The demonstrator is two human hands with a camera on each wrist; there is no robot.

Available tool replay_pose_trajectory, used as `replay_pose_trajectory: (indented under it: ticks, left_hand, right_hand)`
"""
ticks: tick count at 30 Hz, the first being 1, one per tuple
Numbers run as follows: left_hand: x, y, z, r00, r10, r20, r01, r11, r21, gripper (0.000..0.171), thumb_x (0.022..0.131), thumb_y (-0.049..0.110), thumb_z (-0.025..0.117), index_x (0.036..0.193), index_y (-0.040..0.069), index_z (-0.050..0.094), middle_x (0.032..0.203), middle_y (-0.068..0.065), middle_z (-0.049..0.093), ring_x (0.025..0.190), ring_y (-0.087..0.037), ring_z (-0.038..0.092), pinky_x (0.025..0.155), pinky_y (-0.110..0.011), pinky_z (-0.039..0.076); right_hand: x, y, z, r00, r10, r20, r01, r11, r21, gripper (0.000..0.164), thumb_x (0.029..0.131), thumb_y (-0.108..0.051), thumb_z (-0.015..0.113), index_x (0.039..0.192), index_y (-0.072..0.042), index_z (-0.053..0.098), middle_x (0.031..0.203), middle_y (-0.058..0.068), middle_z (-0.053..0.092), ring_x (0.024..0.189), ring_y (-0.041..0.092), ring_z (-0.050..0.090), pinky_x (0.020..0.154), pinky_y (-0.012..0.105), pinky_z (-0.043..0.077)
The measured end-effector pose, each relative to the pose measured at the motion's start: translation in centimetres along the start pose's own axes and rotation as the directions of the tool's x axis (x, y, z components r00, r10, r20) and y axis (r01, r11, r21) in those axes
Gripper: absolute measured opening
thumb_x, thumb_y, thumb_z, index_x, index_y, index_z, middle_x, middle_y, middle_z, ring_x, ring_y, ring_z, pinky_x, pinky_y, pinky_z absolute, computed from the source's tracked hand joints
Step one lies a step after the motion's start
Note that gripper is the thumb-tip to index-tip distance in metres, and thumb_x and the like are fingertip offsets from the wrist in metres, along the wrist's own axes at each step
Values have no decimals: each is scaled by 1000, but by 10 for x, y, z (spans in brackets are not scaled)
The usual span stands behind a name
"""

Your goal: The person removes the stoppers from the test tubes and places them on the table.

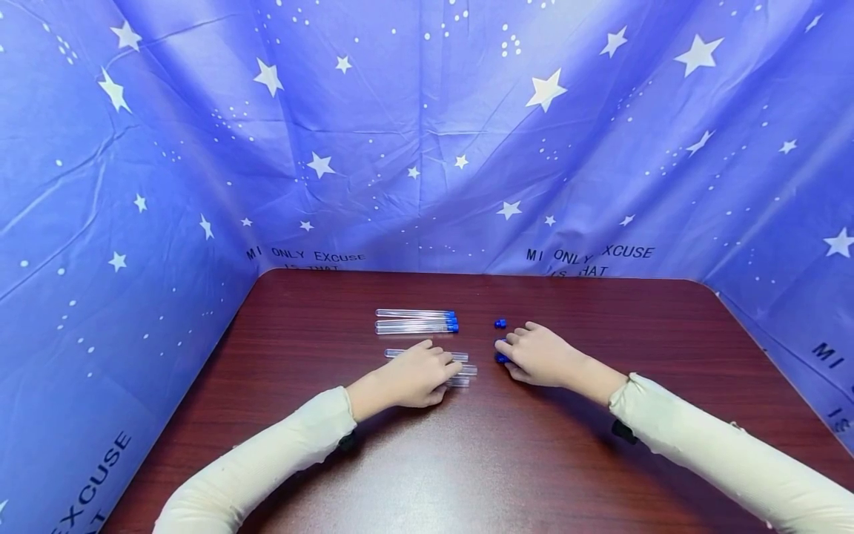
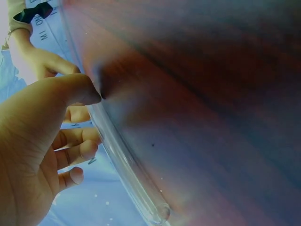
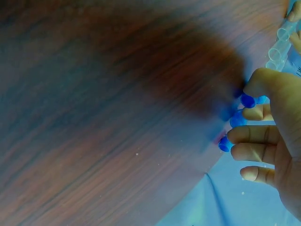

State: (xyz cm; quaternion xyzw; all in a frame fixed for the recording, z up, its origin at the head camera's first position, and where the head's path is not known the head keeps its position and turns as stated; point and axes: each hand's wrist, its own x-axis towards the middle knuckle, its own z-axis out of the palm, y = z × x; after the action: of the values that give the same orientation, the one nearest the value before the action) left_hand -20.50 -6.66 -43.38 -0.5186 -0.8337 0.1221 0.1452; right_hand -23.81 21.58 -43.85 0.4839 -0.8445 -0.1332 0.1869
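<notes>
Several uncapped clear test tubes lie on the table beneath and around my left hand, their open ends pointing right. In the left wrist view, the thumb and index finger pinch one test tube near one end, with the other fingers loosely bent. My right hand is at the small blue caps. In the right wrist view, its thumb and index finger pinch a blue cap, while other blue caps sit by the remaining fingertips. The palm sides are hidden in the head view.
Behind the left hand lies a row of test tubes with blue caps on their right ends. A loose blue cap sits beyond the right hand. Star-patterned blue cloth encloses the dark wooden table at the back and sides.
</notes>
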Motion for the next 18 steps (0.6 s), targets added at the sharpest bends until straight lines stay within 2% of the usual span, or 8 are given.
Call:
replay_pose_trajectory:
  ticks: [7, 11, 18]
  left_hand:
    - [0, -1, -1, 999, -32, 0, 32, 999, 4, 30, 92, 31, 68, 117, 16, 63, 99, 4, 71, 91, -14, 69, 81, -33, 52]
    - [1, -3, -1, 999, -49, -16, 50, 999, 20, 25, 90, 29, 70, 110, 16, 63, 94, 4, 70, 88, -14, 69, 79, -31, 50]
    - [5, -6, -4, 995, -93, 44, 92, 995, 28, 26, 90, 29, 72, 110, 15, 62, 96, 3, 70, 92, -16, 70, 79, -31, 51]
  right_hand:
    - [3, -2, -1, 998, 7, -54, -8, 1000, -22, 30, 78, -28, 78, 88, -10, 57, 73, 3, 61, 66, 23, 60, 60, 34, 40]
    - [5, -1, -3, 998, 27, -51, -29, 999, -37, 32, 77, -28, 80, 88, -9, 56, 74, 4, 62, 68, 23, 61, 61, 35, 41]
    - [7, -1, -2, 998, 64, -12, -64, 997, -31, 31, 79, -27, 79, 90, -8, 57, 76, 5, 63, 69, 24, 63, 62, 37, 44]
